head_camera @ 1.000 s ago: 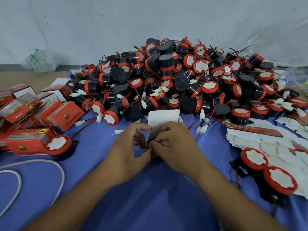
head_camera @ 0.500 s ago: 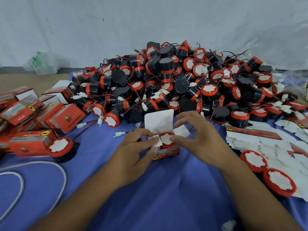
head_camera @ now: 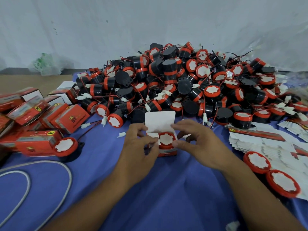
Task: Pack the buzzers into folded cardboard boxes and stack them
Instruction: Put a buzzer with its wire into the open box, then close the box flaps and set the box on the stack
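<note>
Worktop [head_camera: 166, 197], blue-covered. Left hand [head_camera: 138, 152]: pinching a side flap of box [head_camera: 167, 152]. Right hand [head_camera: 198, 147]: gripping same box, thumb at rim. Box: centre, lid up, one buzzer [head_camera: 166, 139] inside. Packed boxes [head_camera: 33, 114]: left. Buzzer pile [head_camera: 183, 84]: behind.

Blue cloth [head_camera: 166, 189] carries buzzer heap [head_camera: 183, 84], packed boxes [head_camera: 66, 117], flat cartons [head_camera: 260, 144].

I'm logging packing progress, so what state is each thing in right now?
box: upright, top open, lid flap raised
buzzer: inside the box, red face up
left hand: pinches a side flap
right hand: holds the box's right side
packed boxes: folded up, heaped at left
flat boxes: unfolded, stacked at right
buzzer pile: loose, unpacked
</note>
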`<state>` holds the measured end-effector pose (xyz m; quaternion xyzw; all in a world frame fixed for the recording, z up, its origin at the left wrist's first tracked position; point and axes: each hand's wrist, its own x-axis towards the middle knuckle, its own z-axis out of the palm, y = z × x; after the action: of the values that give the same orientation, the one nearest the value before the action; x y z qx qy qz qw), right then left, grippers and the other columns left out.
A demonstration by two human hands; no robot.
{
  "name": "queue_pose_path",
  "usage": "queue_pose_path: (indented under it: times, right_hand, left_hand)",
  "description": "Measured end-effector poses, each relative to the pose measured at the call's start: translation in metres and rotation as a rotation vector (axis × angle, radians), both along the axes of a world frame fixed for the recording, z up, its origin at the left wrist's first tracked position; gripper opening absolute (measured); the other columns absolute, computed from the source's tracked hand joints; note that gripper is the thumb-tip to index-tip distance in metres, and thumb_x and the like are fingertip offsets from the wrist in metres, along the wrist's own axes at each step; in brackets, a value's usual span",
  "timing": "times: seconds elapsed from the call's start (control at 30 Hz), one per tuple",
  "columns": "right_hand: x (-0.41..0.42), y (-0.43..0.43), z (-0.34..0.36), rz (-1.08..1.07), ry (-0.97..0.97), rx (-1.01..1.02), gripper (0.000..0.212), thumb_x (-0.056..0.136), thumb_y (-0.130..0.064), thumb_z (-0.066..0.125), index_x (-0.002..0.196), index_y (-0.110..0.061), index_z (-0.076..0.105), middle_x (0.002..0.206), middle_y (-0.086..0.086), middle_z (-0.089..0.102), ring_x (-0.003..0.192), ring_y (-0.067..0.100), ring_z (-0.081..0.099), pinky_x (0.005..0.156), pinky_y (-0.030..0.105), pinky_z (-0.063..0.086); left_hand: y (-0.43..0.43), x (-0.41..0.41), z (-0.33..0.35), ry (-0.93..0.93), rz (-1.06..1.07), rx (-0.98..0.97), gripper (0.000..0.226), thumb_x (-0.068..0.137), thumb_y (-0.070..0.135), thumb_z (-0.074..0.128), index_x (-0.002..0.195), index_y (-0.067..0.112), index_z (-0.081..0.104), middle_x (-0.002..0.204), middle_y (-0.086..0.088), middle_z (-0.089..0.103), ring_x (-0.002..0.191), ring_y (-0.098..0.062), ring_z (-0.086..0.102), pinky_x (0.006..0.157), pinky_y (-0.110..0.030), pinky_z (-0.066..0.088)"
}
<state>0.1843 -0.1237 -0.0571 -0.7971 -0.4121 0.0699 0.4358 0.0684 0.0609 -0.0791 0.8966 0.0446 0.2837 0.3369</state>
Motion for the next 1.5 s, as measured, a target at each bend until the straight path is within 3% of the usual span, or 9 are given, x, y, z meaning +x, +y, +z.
queue_pose_path:
  times: [0.2,0.37,0.47,0.6,0.73,0.87,1.07,1.3,1.5]
  right_hand:
    - [-0.007,0.015,-0.016,-0.033,0.048,0.014,0.012,0.096,-0.034,0.062,0.103,-0.036,0.071,0.123,-0.016,0.042,0.096,0.0,0.055,0.079,0.019,0.047]
    - [-0.002,0.017,-0.016,-0.026,0.104,0.116,0.062,0.094,-0.016,0.068,0.134,-0.05,0.035,0.115,-0.027,0.055,0.074,0.012,0.061,0.064,0.025,0.051]
    - [0.001,0.011,-0.013,0.02,0.025,0.096,0.041,0.093,-0.017,0.07,0.122,-0.046,0.06,0.108,-0.025,0.061,0.094,0.001,0.06,0.077,0.021,0.05]
    - [0.003,0.007,-0.012,0.152,-0.018,-0.08,0.037,0.092,-0.047,0.062,0.126,-0.059,0.056,0.148,-0.029,0.04,0.137,-0.013,0.031,0.111,0.015,0.033]
    - [0.004,0.007,-0.012,0.119,-0.115,-0.09,0.046,0.094,-0.045,0.061,0.138,-0.034,0.057,0.148,-0.016,0.045,0.136,-0.007,0.037,0.114,0.023,0.036]
    - [0.002,0.007,-0.011,0.098,-0.077,0.024,0.04,0.091,-0.032,0.07,0.129,-0.022,0.066,0.128,-0.01,0.058,0.122,0.004,0.054,0.102,0.026,0.047]
    - [-0.004,0.011,-0.008,0.055,-0.048,0.086,0.042,0.089,-0.038,0.068,0.127,-0.02,0.068,0.118,-0.009,0.064,0.113,0.006,0.06,0.096,0.033,0.052]
    - [-0.003,0.011,-0.005,0.08,-0.084,0.011,0.029,0.094,-0.037,0.063,0.119,-0.026,0.074,0.117,-0.011,0.062,0.111,0.005,0.058,0.092,0.029,0.051]
    - [-0.003,0.011,-0.01,0.124,-0.247,-0.066,0.036,0.098,-0.04,0.055,0.129,-0.026,0.068,0.133,-0.007,0.058,0.12,0.009,0.054,0.099,0.034,0.048]
  left_hand:
    - [0.011,0.003,0.0,0.027,-0.06,-0.1,0.01,0.092,0.012,0.068,0.094,0.021,0.071,0.131,0.009,0.037,0.103,-0.004,0.049,0.081,-0.007,0.041]
    - [0.017,0.01,-0.002,0.109,-0.169,-0.471,0.055,0.09,0.007,0.068,0.113,0.044,0.035,0.111,0.019,0.061,0.071,-0.016,0.054,0.062,-0.028,0.052]
    - [0.023,0.012,-0.003,0.116,-0.182,-0.372,0.046,0.091,0.003,0.067,0.109,0.045,0.059,0.091,0.019,0.065,0.063,-0.004,0.054,0.059,-0.02,0.044]
    - [0.025,0.006,-0.007,0.099,-0.241,-0.271,0.037,0.09,0.0,0.067,0.112,0.03,0.065,0.136,0.015,0.052,0.118,0.0,0.055,0.085,-0.027,0.052]
    - [0.028,0.001,-0.006,0.147,-0.282,-0.168,0.04,0.088,0.032,0.072,0.125,0.033,0.058,0.143,0.021,0.043,0.127,0.002,0.047,0.098,-0.026,0.049]
    - [0.023,0.001,-0.001,0.115,-0.286,-0.159,0.044,0.087,0.036,0.063,0.13,0.032,0.053,0.139,0.016,0.05,0.128,0.004,0.046,0.103,-0.024,0.047]
    - [0.023,-0.001,0.007,0.114,-0.269,-0.233,0.035,0.089,0.03,0.061,0.124,0.024,0.063,0.122,0.011,0.064,0.11,-0.003,0.06,0.091,-0.024,0.052]
    - [0.024,-0.001,0.007,0.109,-0.249,-0.198,0.027,0.091,0.012,0.066,0.117,0.016,0.072,0.131,0.007,0.06,0.121,0.007,0.052,0.097,-0.015,0.046]
    - [0.028,-0.004,0.009,0.09,-0.244,-0.015,0.027,0.091,0.021,0.066,0.117,0.019,0.073,0.137,0.008,0.058,0.124,-0.01,0.052,0.103,-0.034,0.047]
